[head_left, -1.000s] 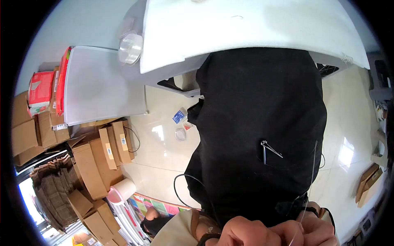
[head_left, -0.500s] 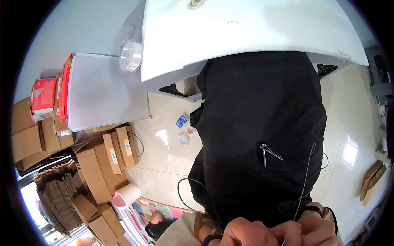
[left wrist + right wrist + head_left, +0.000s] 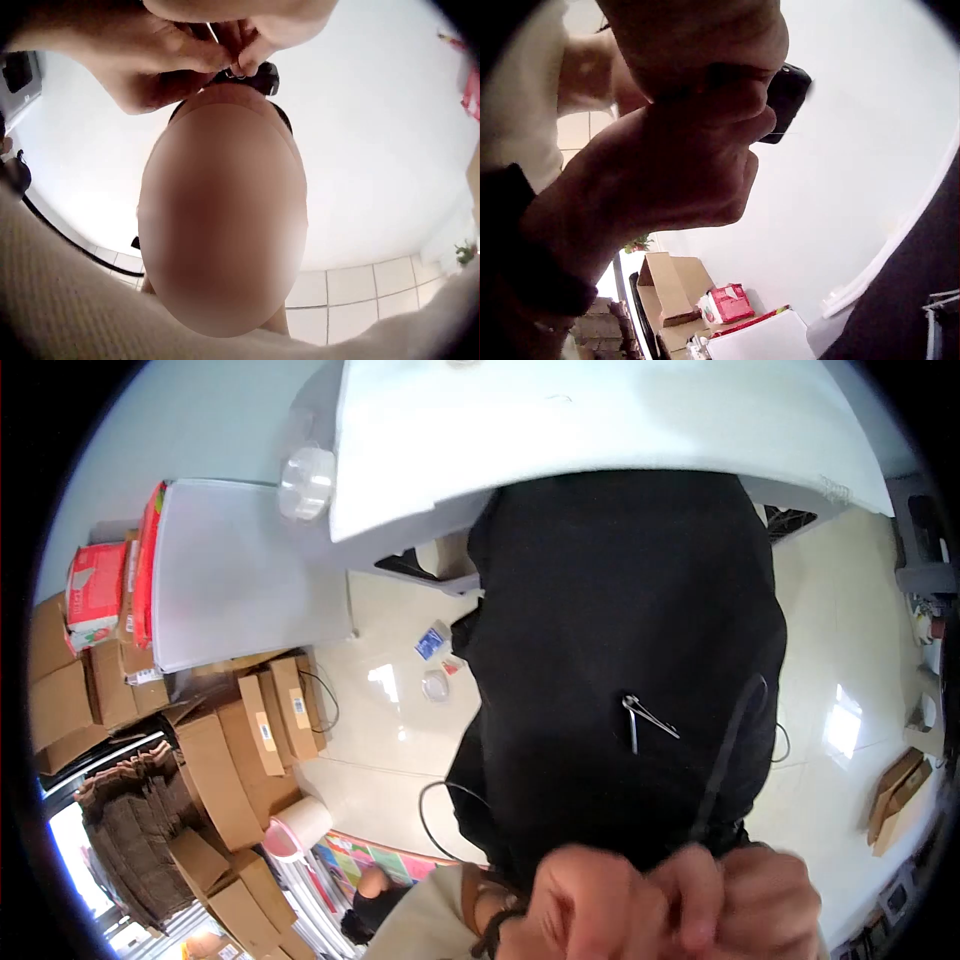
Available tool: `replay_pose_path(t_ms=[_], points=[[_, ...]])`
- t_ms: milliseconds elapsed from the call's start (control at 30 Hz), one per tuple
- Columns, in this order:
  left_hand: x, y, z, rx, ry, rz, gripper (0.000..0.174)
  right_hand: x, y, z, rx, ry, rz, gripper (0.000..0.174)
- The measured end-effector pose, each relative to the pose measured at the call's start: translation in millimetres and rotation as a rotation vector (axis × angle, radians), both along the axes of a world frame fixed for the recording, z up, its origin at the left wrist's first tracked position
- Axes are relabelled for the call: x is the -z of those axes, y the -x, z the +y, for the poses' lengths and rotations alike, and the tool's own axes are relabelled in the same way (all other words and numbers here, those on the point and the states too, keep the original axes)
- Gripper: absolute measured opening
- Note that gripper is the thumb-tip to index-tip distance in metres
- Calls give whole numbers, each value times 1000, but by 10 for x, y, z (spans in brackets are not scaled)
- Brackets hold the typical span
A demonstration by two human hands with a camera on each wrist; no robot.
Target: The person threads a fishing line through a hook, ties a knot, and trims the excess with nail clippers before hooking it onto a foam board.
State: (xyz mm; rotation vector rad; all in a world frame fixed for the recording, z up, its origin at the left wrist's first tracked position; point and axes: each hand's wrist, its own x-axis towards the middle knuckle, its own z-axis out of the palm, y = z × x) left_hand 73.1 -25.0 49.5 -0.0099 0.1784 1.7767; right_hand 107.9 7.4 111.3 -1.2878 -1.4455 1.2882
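Close together at the bottom of the head view, my left hand [image 3: 590, 905] and right hand [image 3: 755, 900] have curled fingers, blurred by motion. From between them rises a thin strand [image 3: 725, 760] with a looped end, over the black cloth [image 3: 620, 600] on the lap. Fingertips of both hands meet in the left wrist view, pinching at a tiny shiny piece [image 3: 236, 73] beside the strand; its kind is too small to make out. A metal nail clipper [image 3: 633, 725], lever swung out, lies on the cloth ahead of the hands.
A white-covered table [image 3: 600, 430] stands beyond the lap, with a clear plastic container [image 3: 307, 483] at its left. Cardboard boxes [image 3: 215, 770] are piled on the left. Small packets [image 3: 432, 642] lie on the tiled floor.
Both hands have come up slightly and now blur. The strand's looped end has risen a little with them. The nail clipper stays on the cloth; the head view has shifted slightly.
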Motion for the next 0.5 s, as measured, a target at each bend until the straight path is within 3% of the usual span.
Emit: replay_pose_path(t_ms=[67, 133, 500], points=[[27, 33, 44, 10, 40, 48, 7, 112, 21, 71, -37, 79, 424, 19], [54, 27, 72, 13, 63, 83, 7, 229, 1, 85, -21, 90, 656, 19], [79, 18, 53, 0, 79, 69, 11, 389, -7, 3, 43, 44, 961, 23]])
